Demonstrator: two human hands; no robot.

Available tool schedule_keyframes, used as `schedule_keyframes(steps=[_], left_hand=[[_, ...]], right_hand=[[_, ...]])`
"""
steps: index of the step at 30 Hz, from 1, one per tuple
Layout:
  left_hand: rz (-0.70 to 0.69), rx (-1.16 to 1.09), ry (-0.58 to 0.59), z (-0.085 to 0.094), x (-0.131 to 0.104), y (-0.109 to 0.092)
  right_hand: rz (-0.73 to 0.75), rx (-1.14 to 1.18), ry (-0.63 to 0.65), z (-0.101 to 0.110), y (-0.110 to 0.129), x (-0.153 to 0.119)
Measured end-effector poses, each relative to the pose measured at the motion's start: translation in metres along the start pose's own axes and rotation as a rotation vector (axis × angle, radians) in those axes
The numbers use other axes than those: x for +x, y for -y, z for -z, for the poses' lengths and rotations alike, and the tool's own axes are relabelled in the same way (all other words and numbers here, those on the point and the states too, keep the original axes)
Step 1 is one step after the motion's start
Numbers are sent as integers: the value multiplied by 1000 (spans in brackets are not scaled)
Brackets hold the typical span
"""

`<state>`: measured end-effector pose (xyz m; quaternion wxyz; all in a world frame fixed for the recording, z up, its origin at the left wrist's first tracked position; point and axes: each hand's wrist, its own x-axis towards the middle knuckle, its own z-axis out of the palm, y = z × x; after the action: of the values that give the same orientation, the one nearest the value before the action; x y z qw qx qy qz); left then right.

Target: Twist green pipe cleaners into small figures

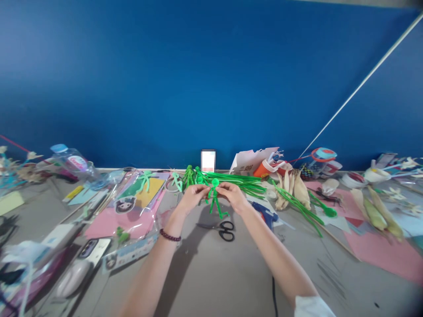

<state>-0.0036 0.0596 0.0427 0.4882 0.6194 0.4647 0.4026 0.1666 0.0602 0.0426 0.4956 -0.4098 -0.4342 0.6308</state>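
Note:
Between my hands a green pipe-cleaner figure [215, 200] is held upright by its upper part, round head at the top, legs hanging below. The fingertips of my left hand [194, 196] are closed in a pinch at the figure's one side. My right hand [233, 196] pinches it from the other side, near the head. Black-handled scissors [226, 230] lie on the table just below the figure. Behind my hands rests a bundle of green pipe cleaners [247, 182]. More green figures [189, 176] stand near the wall, just left of the bundle.
To the left are a plastic bag of coloured paper [132, 215], a phone [99, 251], a computer mouse [74, 277] and a plastic bottle [71, 160]. On the right lie a blue glue gun [266, 214], corn husks [291, 189] and pink paper [386, 255]. A blue wall [211, 88] closes off the back.

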Motion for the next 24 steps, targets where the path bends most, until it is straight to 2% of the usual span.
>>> schedule_keyframes(steps=[4, 12, 16, 20, 24], left_hand=[[-20, -29, 8, 1, -2, -1], [77, -96, 81, 0, -1, -1], [69, -111, 3, -2, 0, 0], [32, -71, -22, -5, -1, -1], [-24, -20, -142, -8, 2, 1]], right_hand=[[-33, -1, 41, 1, -1, 0], [3, -51, -63, -1, -5, 2], [31, -176, -73, -2, -8, 2], [76, -240, -54, -1, -11, 4], [106, -341, -29, 5, -17, 9]])
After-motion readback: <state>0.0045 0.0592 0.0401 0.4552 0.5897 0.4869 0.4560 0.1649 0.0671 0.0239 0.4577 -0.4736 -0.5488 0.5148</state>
